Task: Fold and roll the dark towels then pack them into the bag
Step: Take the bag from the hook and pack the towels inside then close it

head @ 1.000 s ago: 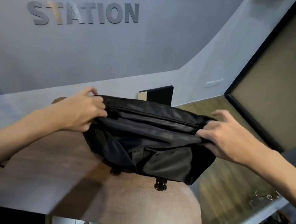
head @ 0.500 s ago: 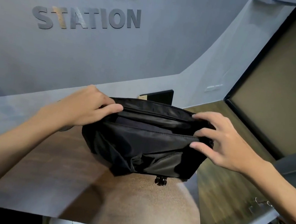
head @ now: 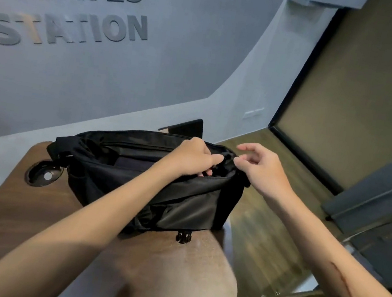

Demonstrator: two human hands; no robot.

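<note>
Black nylon, the bag [head: 149,179] sits in the middle of the frame on the brown wooden surface [head: 26,219], its long axis running left to right and its open mouth facing up. My left hand [head: 193,159] reaches across from the lower left, wrist bent down, fingers curled over the bag's near rim at its right end with the tips inside the opening. My right hand [head: 263,169] hovers just right of it above the bag's right corner, forefinger and thumb nearly pinched, the other fingers loosely spread; I cannot tell whether it grips anything. Something dark lies inside the bag.
</note>
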